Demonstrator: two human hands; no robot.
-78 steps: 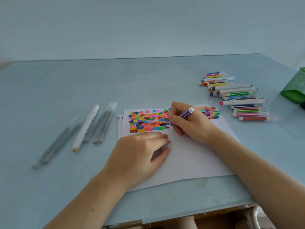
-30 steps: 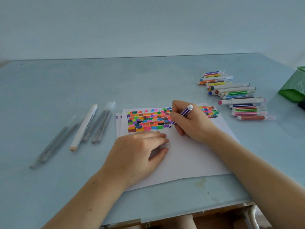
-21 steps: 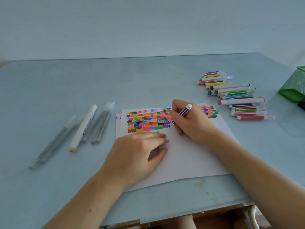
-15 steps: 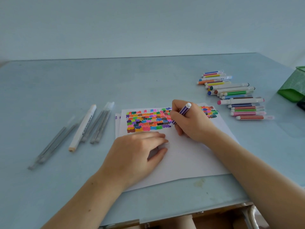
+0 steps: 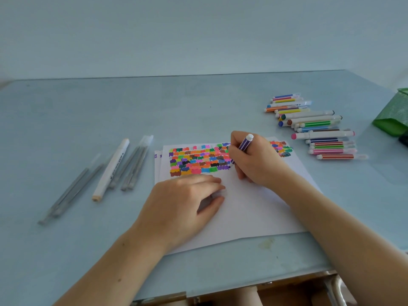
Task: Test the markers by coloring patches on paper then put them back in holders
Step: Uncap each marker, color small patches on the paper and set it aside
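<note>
A white sheet of paper (image 5: 249, 208) lies on the pale blue table, its upper part filled with rows of small coloured patches (image 5: 196, 161). My right hand (image 5: 256, 162) grips a purple striped marker (image 5: 244, 145) with its tip down on the paper at the lower right end of the patches. My left hand (image 5: 183, 206) rests on the paper below the patches, fingers loosely curled, and something small and pale sits at its fingertips. A pile of several capped markers (image 5: 318, 127) lies to the right of the sheet.
Several grey pens (image 5: 72, 191) and one white marker (image 5: 111, 168) lie left of the sheet. A green mesh holder (image 5: 395, 113) stands at the right edge. The table's front edge (image 5: 242, 281) runs close below my forearms.
The purple marker's tip has shifted slightly along the bottom rows of patches. My left hand has stayed in place on the paper.
</note>
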